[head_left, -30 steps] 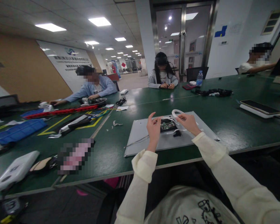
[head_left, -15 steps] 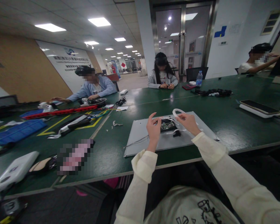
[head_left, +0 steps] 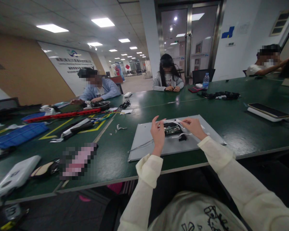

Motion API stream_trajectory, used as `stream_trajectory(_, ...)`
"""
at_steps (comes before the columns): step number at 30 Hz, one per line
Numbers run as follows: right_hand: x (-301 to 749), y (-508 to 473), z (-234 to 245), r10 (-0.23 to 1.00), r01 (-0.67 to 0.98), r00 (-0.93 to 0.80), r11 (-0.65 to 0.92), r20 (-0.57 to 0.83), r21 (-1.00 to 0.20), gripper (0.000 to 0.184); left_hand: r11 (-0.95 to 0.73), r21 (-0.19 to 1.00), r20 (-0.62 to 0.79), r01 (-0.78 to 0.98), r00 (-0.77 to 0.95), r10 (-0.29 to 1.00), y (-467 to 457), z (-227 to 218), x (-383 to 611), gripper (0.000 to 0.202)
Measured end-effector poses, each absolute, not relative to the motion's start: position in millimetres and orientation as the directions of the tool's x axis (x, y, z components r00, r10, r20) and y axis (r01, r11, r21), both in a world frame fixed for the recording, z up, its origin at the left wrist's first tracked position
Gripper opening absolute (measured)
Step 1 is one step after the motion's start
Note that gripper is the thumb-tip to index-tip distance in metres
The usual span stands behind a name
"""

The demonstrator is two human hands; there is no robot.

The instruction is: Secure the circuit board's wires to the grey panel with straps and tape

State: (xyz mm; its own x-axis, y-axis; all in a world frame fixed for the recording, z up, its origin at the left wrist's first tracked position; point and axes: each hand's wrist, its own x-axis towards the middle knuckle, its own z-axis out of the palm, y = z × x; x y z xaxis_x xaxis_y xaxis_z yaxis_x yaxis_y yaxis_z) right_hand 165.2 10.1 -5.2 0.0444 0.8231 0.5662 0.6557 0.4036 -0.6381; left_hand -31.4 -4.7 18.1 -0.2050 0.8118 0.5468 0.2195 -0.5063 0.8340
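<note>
While right hand (head_left: 195, 127) on tape (head_left: 172, 121), board (head_left: 172, 129) in casing (head_left: 170, 134).

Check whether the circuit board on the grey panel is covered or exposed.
At least partly exposed: the circuit board shows green parts between the left hand and right hand.

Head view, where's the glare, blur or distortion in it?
Head view: ceiling light panels burn out white, and the green tabletop shows pale sheen; head view: the circuit board looks soft in fine detail; head view: mosaic blocks cover the pink item, and the right sleeve looks stretched.
</note>
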Motion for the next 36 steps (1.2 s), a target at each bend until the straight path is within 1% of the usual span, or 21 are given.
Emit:
stream_trajectory(4,166.0,11.3,-6.8,0.832,0.615,-0.031,0.452,0.554,-0.646,0.032,-0.497,0.827,0.554,0.262,-0.226,0.801,-3.2,16.1,-32.7,0.036)
stream_trajectory(7,167.3,12.9,-8.6,0.843,0.623,-0.056,0.449,0.536,-0.641,0.031,-0.503,0.821,0.563,0.27,-0.234,0.793,-3.2,15.7,-33.2,0.035)
stream_trajectory(14,167.2,11.8,-6.6,0.855,0.586,-0.047,0.442,0.517,-0.679,0.031,-0.494,0.828,0.553,0.265,-0.245,0.796,-3.4,14.8,-32.4,0.034)
stream_trajectory(23,166.9,15.4,-10.0,0.849,0.576,-0.032,0.447,0.527,-0.685,0.031,-0.488,0.82,0.561,0.298,-0.259,0.786,-3.4,15.2,-33.3,0.032)
stream_trajectory(28,167.5,14.7,-9.9,0.842,0.582,-0.021,0.449,0.539,-0.679,0.031,-0.496,0.814,0.572,0.303,-0.266,0.776,-3.0,13.6,-33.0,0.027)
stream_trajectory(36,168.1,17.2,-13.5,0.833,0.584,-0.008,0.453,0.553,-0.673,0.03,-0.461,0.842,0.53,0.28,-0.263,0.806,-6.1,15.7,-31.4,0.024)
